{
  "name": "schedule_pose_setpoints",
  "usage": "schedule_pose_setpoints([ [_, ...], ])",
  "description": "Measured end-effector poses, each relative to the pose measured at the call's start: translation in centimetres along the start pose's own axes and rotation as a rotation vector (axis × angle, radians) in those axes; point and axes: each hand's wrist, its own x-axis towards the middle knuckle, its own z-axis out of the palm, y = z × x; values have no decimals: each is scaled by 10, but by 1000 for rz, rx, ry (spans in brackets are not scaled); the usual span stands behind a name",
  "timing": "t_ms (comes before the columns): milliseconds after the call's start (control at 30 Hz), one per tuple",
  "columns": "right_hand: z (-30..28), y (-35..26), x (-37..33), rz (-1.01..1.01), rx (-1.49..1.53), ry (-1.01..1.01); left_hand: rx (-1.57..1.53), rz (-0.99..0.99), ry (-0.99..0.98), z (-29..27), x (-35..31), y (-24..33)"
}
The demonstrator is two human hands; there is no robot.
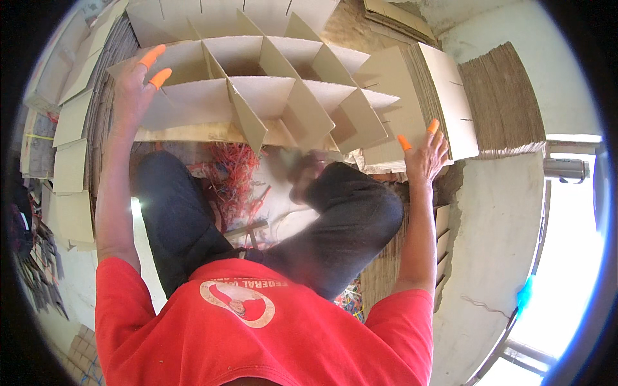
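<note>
A cardboard divider grid (261, 96) of slotted, interlocked strips stands upright on the board in front of me, its cells open toward me. At its left end is my left hand (132, 87), with orange finger covers on two fingertips; the fingers are apart and nothing shows in them. My right hand (425, 157), also wearing two orange finger covers, is spread beside the lower edge of a stack of slotted cardboard sheets (450, 96). Whether its fingertips touch the sheets I cannot tell.
Cardboard stacks (74, 116) line the left side, and a brown stack (505, 103) stands at the far right. Behind the grid is another slotted sheet (225, 14). Tangled red strips (233, 177) lie below, between my legs. A bright opening (573, 244) is at the right.
</note>
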Motion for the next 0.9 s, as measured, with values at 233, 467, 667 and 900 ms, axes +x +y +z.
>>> schedule_pose_setpoints([
  [233,31,-3,0,-53,-200,-204,29,-70,-92,10,-8,4],
  [467,18,-15,18,59,-192,-322,34,-102,-130,7,-18,-5],
  [667,12,20,28,173,121,-95,-70,-104,-50,2,-24,-5],
  [900,-84,25,55,240,468,478,-88,-102,-37,-22,-29,-9],
])
